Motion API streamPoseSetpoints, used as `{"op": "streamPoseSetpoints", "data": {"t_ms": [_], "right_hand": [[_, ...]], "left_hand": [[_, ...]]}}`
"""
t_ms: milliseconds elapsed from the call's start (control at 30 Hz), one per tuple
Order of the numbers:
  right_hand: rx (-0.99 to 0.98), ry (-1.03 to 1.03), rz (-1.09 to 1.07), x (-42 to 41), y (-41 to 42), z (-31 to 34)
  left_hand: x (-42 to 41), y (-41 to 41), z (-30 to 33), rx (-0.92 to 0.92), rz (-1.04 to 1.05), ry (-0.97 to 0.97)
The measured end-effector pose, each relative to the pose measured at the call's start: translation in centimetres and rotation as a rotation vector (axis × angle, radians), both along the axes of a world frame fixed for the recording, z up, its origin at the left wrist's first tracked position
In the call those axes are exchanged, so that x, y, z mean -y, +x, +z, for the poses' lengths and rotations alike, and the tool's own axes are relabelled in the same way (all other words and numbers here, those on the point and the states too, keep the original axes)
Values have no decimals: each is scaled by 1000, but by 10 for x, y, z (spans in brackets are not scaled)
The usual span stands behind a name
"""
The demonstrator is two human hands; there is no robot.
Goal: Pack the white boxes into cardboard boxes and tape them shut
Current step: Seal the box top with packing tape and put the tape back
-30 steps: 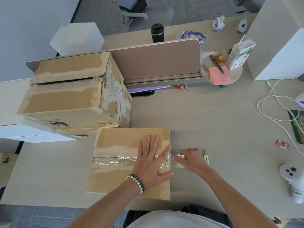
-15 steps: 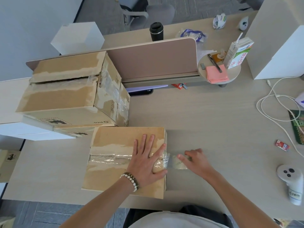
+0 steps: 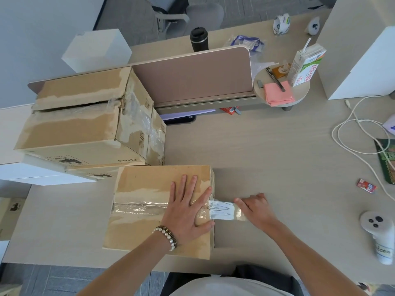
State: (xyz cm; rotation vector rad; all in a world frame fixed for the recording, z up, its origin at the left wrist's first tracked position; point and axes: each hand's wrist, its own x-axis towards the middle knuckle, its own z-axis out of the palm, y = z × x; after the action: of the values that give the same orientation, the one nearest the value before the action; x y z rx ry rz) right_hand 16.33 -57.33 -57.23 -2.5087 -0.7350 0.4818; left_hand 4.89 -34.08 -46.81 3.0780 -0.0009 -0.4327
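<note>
Lower centre: matt brown cardboard box [image 3: 149,184], its surface torn rough in pale patches; glossy clear tape [image 3: 224,213], wrinkled; smooth, pale wood-grain desk [image 3: 267,150].

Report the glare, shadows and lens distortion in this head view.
Head view: glare streaks the clear tape stretched between the cardboard box and the right hand; the box casts a soft shadow rightward on the desk; wide-angle bending curves the desk edges; the left hand looks sharp.

Left hand [image 3: 185,212] presses cardboard box [image 3: 145,186]; right hand [image 3: 256,211] holds tape [image 3: 224,213].
</note>
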Motion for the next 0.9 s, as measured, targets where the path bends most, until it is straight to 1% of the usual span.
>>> {"op": "streamPoseSetpoints", "data": {"t_ms": [33, 133, 200, 300, 400, 467, 533, 600, 633, 700, 733, 800, 833, 900], "right_hand": [[50, -19, 3, 1, 0, -3], [297, -103, 40, -6, 2, -13], [359, -173, 46, -7, 7, -15], [387, -198, 43, -1, 8, -18], [290, -214, 40, -2, 7, -14], [225, -250, 84, -7, 10, -9], [83, -237, 110, -7, 15, -5], [-132, -151, 41, -2, 16, -3], [-205, -100, 1, -1, 15, -1], [-290, 16, -125, 3, 12, 0], [-317, 39, -169, 5, 11, 1], [-256, -30, -147, 10, 8, 1], [-144, -91, -100, 12, 7, 1], [161, -193, 36, 9, 9, -2]], "left_hand": [[0, 0, 0, 1, 0, -1], [0, 0, -1, -6, 0, 1], [0, 0, -2, -8, 5, 1], [0, 1, -1, -14, 3, -3], [0, 0, -1, -24, 3, 9], [0, 0, 0, -20, 4, -1], [0, 0, 0, -18, 4, -11], [-1, -1, 0, -6, -1, -20], [-1, 0, 0, -6, -3, -25], [-2, 0, 1, -6, -10, -27], [-3, -1, 1, -3, -12, -25], [-3, -1, 1, -2, -12, -25], [-3, -1, 1, -3, -9, -27], [-3, -1, 1, -3, -4, -23]]}}
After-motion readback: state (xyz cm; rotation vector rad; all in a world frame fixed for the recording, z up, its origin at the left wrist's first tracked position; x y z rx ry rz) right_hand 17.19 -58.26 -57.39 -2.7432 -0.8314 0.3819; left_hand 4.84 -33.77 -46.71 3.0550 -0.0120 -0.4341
